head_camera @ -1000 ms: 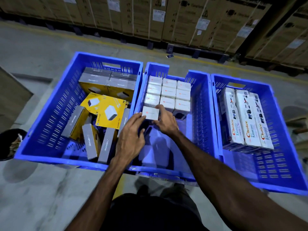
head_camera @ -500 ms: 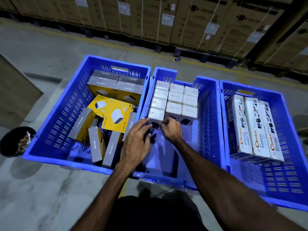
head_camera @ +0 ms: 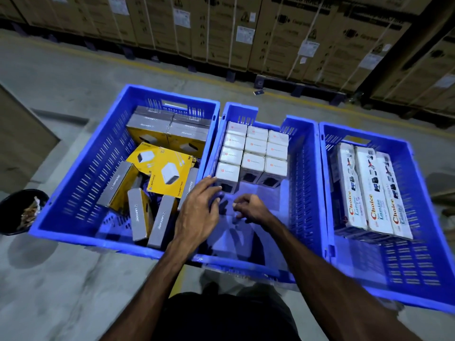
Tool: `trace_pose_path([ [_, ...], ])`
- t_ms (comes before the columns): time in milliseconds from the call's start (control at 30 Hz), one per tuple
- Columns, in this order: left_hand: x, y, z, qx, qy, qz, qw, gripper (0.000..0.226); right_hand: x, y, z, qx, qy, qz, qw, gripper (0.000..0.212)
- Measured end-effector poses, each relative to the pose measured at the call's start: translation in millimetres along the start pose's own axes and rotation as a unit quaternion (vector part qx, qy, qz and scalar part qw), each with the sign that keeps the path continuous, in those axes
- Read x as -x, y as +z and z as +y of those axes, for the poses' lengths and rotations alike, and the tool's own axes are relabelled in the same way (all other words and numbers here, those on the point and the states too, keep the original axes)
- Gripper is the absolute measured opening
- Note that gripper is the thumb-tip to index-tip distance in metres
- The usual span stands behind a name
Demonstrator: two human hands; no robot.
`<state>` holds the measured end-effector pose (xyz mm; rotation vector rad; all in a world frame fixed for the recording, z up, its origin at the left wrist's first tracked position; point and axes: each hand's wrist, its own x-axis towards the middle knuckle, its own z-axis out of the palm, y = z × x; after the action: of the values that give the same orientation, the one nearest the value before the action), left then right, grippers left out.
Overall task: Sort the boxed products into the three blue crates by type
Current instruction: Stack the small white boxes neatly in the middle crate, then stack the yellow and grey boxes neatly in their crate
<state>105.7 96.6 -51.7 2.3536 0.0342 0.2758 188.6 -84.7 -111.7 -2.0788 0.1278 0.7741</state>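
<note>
Nearly squared away: both hands empty at the middle crate

Loosely spread, the left hand's fingertips (head_camera: 212,178) rest against the near-left corner of the front white box (head_camera: 227,175), holding nothing. The left hand (head_camera: 197,212) hangs over the wall between the left and middle crates. The right hand (head_camera: 248,209) sits just beside it at 3 o'clock, fingers curled narrow and empty, low over the bare floor of the middle crate (head_camera: 302,183).

From the left fingertips that front white box lies at 1 o'clock, touching; from the right hand it lies at 11 o'clock, a little apart. It stands on end, its long axis upright, so the left hand is the nearer one to nudge it flush, by my reading.

Outward, the white box heads the leftmost column of a tidy block of white boxes (head_camera: 256,150), three columns packed against the crate's far wall at 12 o'clock. The left column reaches one box nearer than the others; the near half of this crate is bare.

At 9 o'clock the left crate (head_camera: 81,168) holds yellow-and-grey boxes (head_camera: 170,171): several stacked neatly at the far end, the rest lying tumbled at odd angles, some on edge.

At 3 o'clock the right crate (head_camera: 428,200) holds three long white cartons (head_camera: 371,193) side by side, long axes running 12 to 6, near end bare.

Each crate seems to hold one type; sorting looks close to done
</note>
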Motion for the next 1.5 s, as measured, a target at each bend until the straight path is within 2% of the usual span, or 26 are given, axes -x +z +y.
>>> trace_pose_path([
  [33, 1, -2, 2, 0.014, -0.001, 0.009, 1.000, 0.029, 7, 1, -2, -0.003, -0.008, -0.018, 1.000, 0.003],
  [100, 2, -7, 4, 0.052, -0.006, 0.035, 0.998, 0.027, 22, 2, -11, -0.010, -0.036, -0.040, 0.999, 0.014],
  [167, 3, -12, 4, 0.084, -0.016, 0.068, 0.994, 0.025, 39, 3, -23, -0.034, -0.070, -0.030, 0.997, 0.022],
  [267, 15, -20, 2, 0.106, -0.033, 0.111, 0.988, 0.024, 60, 5, -45, -0.079, -0.127, -0.018, 0.989, 0.014],
  [333, 26, -26, -1, 0.113, -0.056, 0.134, 0.983, 0.023, 72, 6, -57, -0.095, -0.162, -0.030, 0.982, 0.007],
  [433, 44, -36, -9, 0.108, -0.100, 0.164, 0.975, 0.019, 88, 9, -74, -0.094, -0.214, -0.062, 0.970, 0.008],
  [633, 70, -72, -16, 0.047, -0.159, 0.195, 0.967, 0.013, 95, 31, -101, -0.100, -0.244, -0.107, 0.959, 0.011],
  [833, 60, -91, -31, 0.064, -0.174, 0.202, 0.962, 0.015, 85, 50, -128, -0.077, -0.269, -0.104, 0.955, 0.012],
  [1000, 17, -103, -71, 0.099, -0.147, 0.138, 0.974, 0.016, 71, 61, -136, -0.073, -0.268, -0.027, 0.960, 0.009],
  [1100, -18, -119, -111, 0.097, -0.113, 0.059, 0.987, 0.018, 60, 79, -142, -0.091, -0.247, 0.050, 0.963, 0.009],
  [1267, -77, -152, -169, 0.070, -0.086, -0.017, 0.994, 0.023, 51, 113, -156, -0.132, -0.210, 0.160, 0.955, 0.014],
  [1400, -117, -161, -192, 0.034, -0.060, -0.133, 0.989, 0.032, 52, 131, -156, -0.115, -0.185, 0.224, 0.950, 0.014],
  [1500, -137, -149, -193, 0.022, -0.097, -0.193, 0.976, 0.046, 59, 139, -152, -0.115, -0.174, 0.248, 0.946, 0.011],
])
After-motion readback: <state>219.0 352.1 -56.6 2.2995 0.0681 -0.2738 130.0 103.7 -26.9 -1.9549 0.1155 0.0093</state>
